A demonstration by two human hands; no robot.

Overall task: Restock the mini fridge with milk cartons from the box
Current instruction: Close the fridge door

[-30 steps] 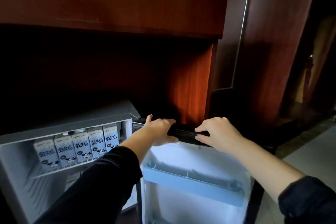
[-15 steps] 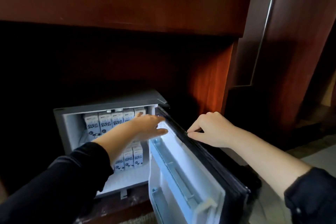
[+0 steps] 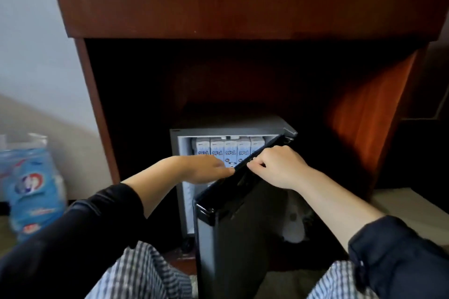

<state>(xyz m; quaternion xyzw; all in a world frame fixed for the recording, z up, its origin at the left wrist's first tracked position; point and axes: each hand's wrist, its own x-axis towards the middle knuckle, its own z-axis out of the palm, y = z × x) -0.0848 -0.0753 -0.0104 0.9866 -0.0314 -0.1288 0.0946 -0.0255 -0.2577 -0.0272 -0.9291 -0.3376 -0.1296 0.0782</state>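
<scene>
A dark red-brown wooden cabinet (image 3: 218, 7) fills most of the view, with a pale wall (image 3: 29, 31) to its left and a deep, shadowed alcove in its lower part. The mini fridge (image 3: 218, 131), grey-framed, stands on the alcove floor toward the back. Its black door (image 3: 243, 226) is hinged at the right and stands partly open, its top edge running on a slant from the hinge down toward the camera. Through the gap, a row of five white-and-blue milk cartons (image 3: 230, 152) stands upright, side by side, on the upper level of the fridge (anything lower is hidden behind the arm and the door). The left hand (image 3: 206, 168) reaches across in front of the cartons with its fingers (image 3: 226, 169) straight and close together, holding nothing, the tips at the inner side of the door's top edge. The right hand (image 3: 279, 165) is on the outer side, its fingers (image 3: 254, 165) curled over that same top edge and gripping it. Both arms wear dark sleeves (image 3: 73, 238) pushed up the forearm, and knees in checked trousers (image 3: 141, 274) show at the bottom. At the far left, by the wall, sits a blue and white package (image 3: 31, 189), too blurred to read.
</scene>
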